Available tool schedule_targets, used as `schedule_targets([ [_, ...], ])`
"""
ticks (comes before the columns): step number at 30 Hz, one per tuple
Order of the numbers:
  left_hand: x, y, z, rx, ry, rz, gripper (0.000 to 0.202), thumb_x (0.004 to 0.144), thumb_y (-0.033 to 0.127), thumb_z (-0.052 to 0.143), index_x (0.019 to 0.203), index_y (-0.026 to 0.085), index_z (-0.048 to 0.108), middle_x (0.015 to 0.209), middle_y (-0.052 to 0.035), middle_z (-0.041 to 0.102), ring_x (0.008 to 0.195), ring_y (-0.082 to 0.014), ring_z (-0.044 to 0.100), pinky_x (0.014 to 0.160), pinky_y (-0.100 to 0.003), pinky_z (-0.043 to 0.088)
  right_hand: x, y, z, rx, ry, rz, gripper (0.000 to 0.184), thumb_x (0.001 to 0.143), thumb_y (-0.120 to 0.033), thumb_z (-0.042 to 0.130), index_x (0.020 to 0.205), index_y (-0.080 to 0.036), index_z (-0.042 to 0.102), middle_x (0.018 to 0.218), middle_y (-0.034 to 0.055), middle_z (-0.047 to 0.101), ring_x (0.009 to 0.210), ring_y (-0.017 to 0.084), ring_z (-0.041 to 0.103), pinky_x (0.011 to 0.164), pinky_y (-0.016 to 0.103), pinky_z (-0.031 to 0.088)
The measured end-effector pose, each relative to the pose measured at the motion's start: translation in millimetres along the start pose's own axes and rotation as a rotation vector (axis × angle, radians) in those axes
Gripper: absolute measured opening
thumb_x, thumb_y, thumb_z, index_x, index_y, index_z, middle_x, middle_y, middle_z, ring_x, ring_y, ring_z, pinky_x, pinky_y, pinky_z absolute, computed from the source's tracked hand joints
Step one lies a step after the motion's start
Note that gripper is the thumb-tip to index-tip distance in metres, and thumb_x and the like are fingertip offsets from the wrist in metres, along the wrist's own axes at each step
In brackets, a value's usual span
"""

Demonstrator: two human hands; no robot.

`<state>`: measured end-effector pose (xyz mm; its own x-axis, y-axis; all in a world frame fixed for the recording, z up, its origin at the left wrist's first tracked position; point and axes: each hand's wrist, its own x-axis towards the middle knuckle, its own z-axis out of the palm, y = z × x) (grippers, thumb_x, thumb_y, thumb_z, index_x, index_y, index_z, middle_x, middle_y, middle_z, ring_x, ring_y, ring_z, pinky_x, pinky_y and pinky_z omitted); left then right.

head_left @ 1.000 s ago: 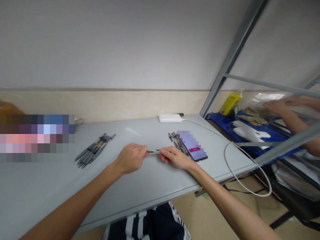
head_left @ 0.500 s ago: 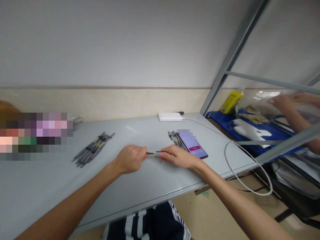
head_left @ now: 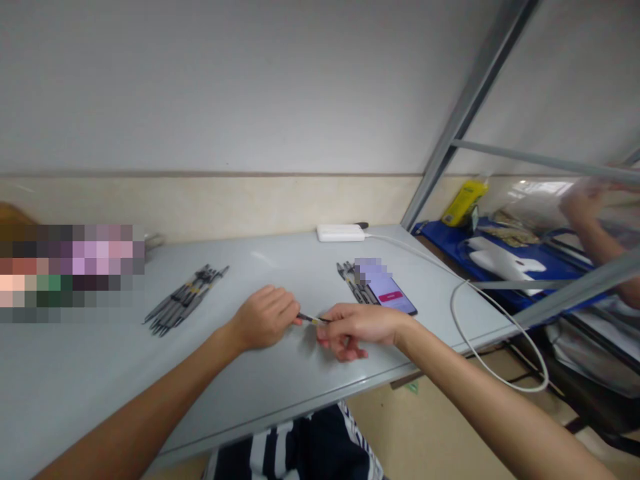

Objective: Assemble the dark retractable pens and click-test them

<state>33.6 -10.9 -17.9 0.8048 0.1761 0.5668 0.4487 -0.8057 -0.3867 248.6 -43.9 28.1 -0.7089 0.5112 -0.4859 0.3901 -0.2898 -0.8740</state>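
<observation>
Both my hands meet over the middle of the grey table [head_left: 280,387]. My left hand [head_left: 264,318] is closed on one end of a thin dark pen [head_left: 311,319] with a yellow band. My right hand [head_left: 358,326] pinches the pen's other end, its lower fingers curled under. A bundle of grey pens [head_left: 184,299] lies to the left of my hands. A second group of pens [head_left: 353,281] lies to the right, next to a phone [head_left: 393,295] with a lit screen.
A white power bank [head_left: 341,233] sits at the table's back edge, its white cable [head_left: 480,347] looping off the right side. Another person's hands [head_left: 583,203] work beyond a metal frame [head_left: 465,110] at a blue tray [head_left: 500,263] with a yellow bottle [head_left: 463,202].
My hands with the pen have drawn slightly nearer to me and lower. My right hand has turned so its fingers curl under. The other person's hand has shifted right.
</observation>
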Motion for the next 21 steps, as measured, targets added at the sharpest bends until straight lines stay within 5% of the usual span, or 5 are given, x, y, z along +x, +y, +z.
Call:
schedule_targets([
  [6,1.2,0.5,-2.9,0.04,0.031,0.074,0.037,0.095,0.03,0.03,0.067,0.019,0.052,0.06,-0.0029,0.048,0.058,-0.0175,0.039,0.056,-0.033,0.027,7.8,-9.2,13.5,0.31,-0.132,0.241,0.021,0.082,-0.029,0.049,0.065,-0.019,0.043,0.039,-0.0102,0.035,0.028,0.003,0.024,0.026,0.012,0.015],
  [12,6.6,5.4,1.1,0.021,-0.022,0.069,0.023,0.09,0.02,0.037,0.075,0.018,0.054,0.064,-0.0034,0.05,0.061,-0.0183,0.041,0.058,-0.034,0.028,26.3,-15.0,11.1,0.24,-0.139,0.366,0.035,0.085,-0.024,0.038,0.053,-0.021,0.026,0.036,-0.012,0.022,0.028,0.003,0.008,0.027,0.014,0.007],
  [16,6.5,6.8,4.5,-0.007,-0.071,0.047,0.02,0.089,0.019,0.039,0.074,0.018,0.053,0.064,-0.0036,0.05,0.062,-0.0188,0.043,0.058,-0.034,0.029,35.4,-9.6,12.2,-0.121,0.14,0.265,0.035,0.079,-0.027,0.049,0.05,-0.021,0.03,0.035,-0.0093,0.027,0.03,0.005,0.02,0.031,0.019,0.015],
  [21,2.9,7.4,8.5,-0.058,-0.137,-0.027,0.024,0.089,0.022,0.04,0.068,0.019,0.05,0.06,-0.0034,0.051,0.059,-0.0182,0.047,0.058,-0.032,0.032,38.6,-9.7,16.5,-0.936,0.483,0.147,0.024,0.079,-0.031,0.05,0.07,-0.012,0.062,0.07,0.0121,0.068,0.065,0.02,0.062,0.052,0.025,0.039],
])
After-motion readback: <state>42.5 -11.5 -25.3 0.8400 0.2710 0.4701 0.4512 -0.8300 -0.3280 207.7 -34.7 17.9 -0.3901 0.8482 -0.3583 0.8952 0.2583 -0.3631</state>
